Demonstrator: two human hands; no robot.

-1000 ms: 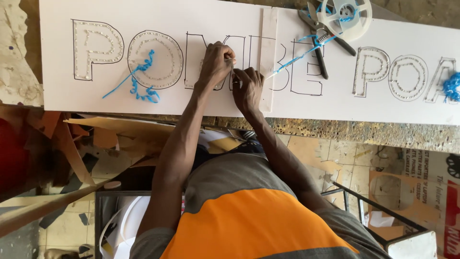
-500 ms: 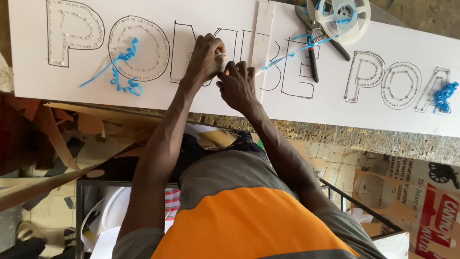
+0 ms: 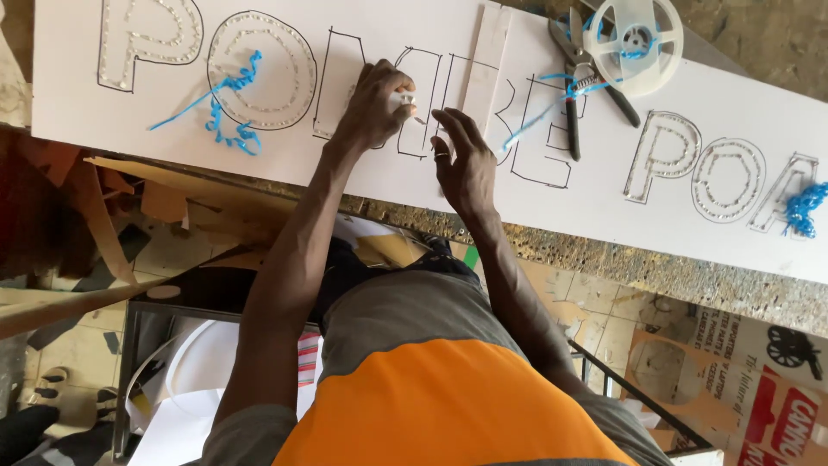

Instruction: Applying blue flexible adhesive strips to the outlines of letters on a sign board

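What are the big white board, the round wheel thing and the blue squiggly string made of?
White board: likely foam or plastic sheet, matte and smooth. Reel: white moulded plastic, slightly glossy, with spokes. Blue string: perhaps plastic-coated wire, since it holds its curls.

2 white boards (image 3: 259, 155), 1 pair of pliers (image 3: 576, 82), 1 white reel (image 3: 638, 39) and 3 blue wire tangles (image 3: 226, 108) are counted.
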